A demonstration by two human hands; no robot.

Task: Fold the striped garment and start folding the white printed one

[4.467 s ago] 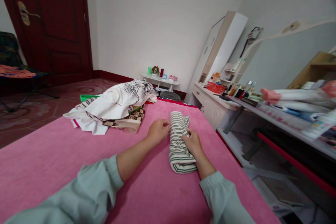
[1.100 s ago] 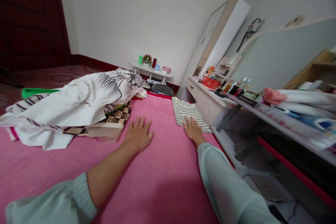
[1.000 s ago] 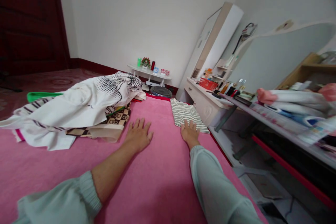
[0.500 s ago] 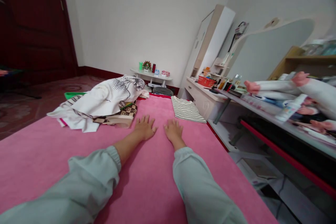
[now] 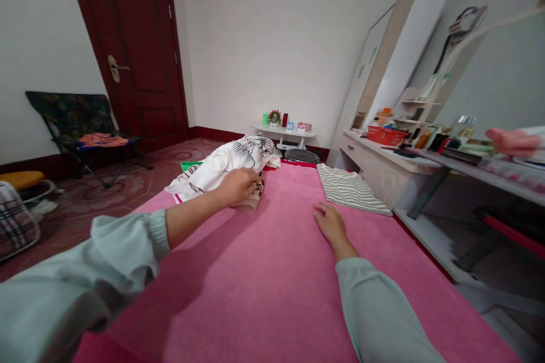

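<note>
White pile [image 5: 213, 167] newly drew left hand [image 5: 239, 186], grip unclear; right hand [image 5: 332, 223] was empty, work apparently shifted from striped cloth [image 5: 352, 188].

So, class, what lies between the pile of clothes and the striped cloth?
Just a stretch of pink cover shows between the pile of clothes and the striped cloth, in the head view.

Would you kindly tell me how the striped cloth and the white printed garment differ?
The striped cloth carries dark stripes across it, while the white printed garment has a black, partly dotted print on white. The striped cloth lies flat and neat, whereas the white printed garment is bunched up on top of other fabric. Both are light-coloured fabric with dark markings.
</note>
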